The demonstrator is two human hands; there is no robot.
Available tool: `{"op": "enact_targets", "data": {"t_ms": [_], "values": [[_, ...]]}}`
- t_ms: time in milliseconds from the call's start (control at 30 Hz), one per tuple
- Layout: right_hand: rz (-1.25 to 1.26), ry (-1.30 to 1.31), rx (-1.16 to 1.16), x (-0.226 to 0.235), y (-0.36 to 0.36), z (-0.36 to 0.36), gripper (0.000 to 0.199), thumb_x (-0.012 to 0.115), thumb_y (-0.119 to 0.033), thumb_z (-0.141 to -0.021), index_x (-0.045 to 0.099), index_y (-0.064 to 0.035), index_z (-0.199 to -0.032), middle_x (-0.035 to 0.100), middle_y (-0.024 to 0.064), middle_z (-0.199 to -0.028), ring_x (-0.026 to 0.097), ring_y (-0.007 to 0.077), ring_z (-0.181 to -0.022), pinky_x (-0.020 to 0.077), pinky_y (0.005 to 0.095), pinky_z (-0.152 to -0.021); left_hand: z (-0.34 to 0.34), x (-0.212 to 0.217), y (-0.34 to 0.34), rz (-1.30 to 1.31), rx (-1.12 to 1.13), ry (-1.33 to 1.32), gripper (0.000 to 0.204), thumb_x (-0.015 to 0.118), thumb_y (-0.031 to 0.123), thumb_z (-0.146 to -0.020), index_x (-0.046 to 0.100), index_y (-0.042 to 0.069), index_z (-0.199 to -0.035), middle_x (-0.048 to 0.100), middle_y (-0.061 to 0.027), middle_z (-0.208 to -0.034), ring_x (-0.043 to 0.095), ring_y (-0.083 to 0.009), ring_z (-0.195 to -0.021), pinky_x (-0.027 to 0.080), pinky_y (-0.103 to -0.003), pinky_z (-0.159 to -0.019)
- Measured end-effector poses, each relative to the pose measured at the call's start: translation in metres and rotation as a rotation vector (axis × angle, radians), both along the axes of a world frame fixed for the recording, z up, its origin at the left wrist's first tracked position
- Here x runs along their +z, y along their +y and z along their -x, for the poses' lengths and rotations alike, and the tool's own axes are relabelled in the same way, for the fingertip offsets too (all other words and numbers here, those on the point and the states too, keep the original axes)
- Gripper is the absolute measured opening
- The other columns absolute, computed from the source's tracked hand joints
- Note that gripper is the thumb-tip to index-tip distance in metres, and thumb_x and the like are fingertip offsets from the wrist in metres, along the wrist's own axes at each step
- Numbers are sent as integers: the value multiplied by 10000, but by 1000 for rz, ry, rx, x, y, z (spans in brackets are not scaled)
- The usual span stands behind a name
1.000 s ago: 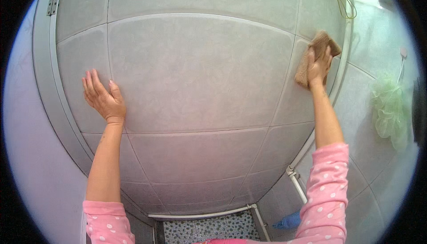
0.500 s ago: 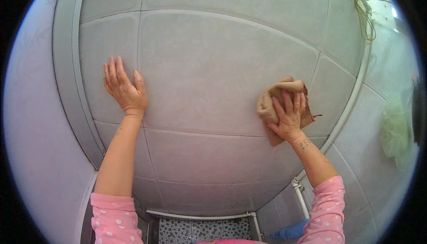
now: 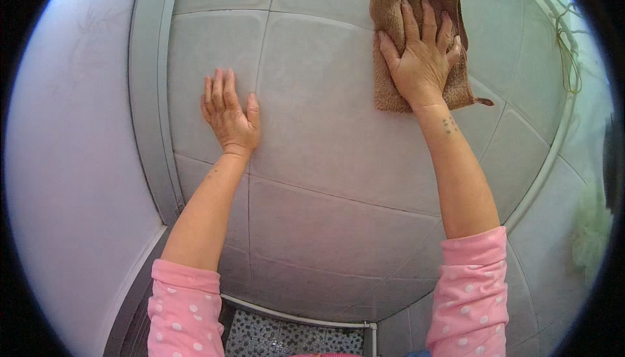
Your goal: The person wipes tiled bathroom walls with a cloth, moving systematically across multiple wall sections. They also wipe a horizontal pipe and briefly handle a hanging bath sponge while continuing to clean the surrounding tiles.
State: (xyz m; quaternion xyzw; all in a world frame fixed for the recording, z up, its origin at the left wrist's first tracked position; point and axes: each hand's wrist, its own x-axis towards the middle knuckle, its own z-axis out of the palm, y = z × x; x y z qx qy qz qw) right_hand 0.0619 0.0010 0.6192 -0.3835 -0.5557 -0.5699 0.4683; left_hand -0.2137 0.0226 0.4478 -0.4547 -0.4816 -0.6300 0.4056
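Note:
A brown terry cloth [image 3: 390, 83] lies spread against the grey tiled wall [image 3: 325, 109], high and right of the middle. My right hand [image 3: 422, 64] holds it pressed to the tiles, fingers fanned over its face. A small hanging loop sticks out at the cloth's lower right corner. Over on the left, my left hand [image 3: 230, 115] rests palm down on the bare tiles, open with nothing in it, close to a vertical grout line.
A grey door frame [image 3: 150, 96] runs up the left side, beside a pale panel [image 3: 78, 162]. White pipe [image 3: 535, 181] follows the right corner, with thin looped cords [image 3: 571, 64] above. A green mesh puff [image 3: 589, 233] hangs at far right. Pebble-patterned floor [image 3: 293, 337] shows below.
My right hand has slid the cloth up the wall, and the bunched cloth now lies flatter and wider. The whole view has shifted; my left hand stays flat on the tiles.

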Motion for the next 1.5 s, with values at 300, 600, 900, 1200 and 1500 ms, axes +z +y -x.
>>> {"op": "enact_targets", "data": {"t_ms": [300, 600, 900, 1200, 1500], "values": [[532, -666, 141, -154, -17, 37, 692, 658, -443, -758, 438, -285, -1394, 316, -10, -1485, 195, 296, -1386, 180, 575, -1102, -20, -25, -33, 247, -296, -62, 477, 540, 241, -921, 412, 87, -1355, 357, -139, -1428, 289, -331, -1348, 205, -494, -1107], [668, -1162, 178, -162, -14, 69, 655, 684, -426, -764, 470, -305, -1371, 348, -104, -1476, 188, 212, -1414, 220, 510, -1141, 8, -89, -73, 325, -208, -192, 517, 498, 269, -944, 350, 60, -1393, 308, -171, -1445, 242, -353, -1366, 187, -500, -1109], [107, -240, 128, 49, 13, 79, 650, 593, -496, -819, 425, -279, -1409, 348, -20, -1476, 220, 287, -1394, 100, 539, -1133, 11, -51, -112, 326, -247, -59, 308, 463, 306, -967, 619, 96, -1129, 455, -92, -1359, 281, -301, -1359, 192, -480, -1095], [283, -491, 275, -96, -3, 107, 724, 678, -442, -723, 461, -236, -1383, 370, 5, -1452, 219, 297, -1382, 163, 573, -1112, -1, -40, -93, 201, -283, -141, 312, 429, 266, -983, 588, 78, -1174, 510, -90, -1338, 340, -292, -1343, 166, -464, -1098], [581, -925, 169, -231, -20, -19, 695, 661, -546, -740, 467, -321, -1368, 366, -49, -1468, 252, 225, -1369, 198, 511, -1096, -72, -43, -33, 223, -295, -72, 579, 406, 310, -983, 253, 36, -1470, 155, -164, -1551, 108, -331, -1446, 81, -526, -1145]]}}
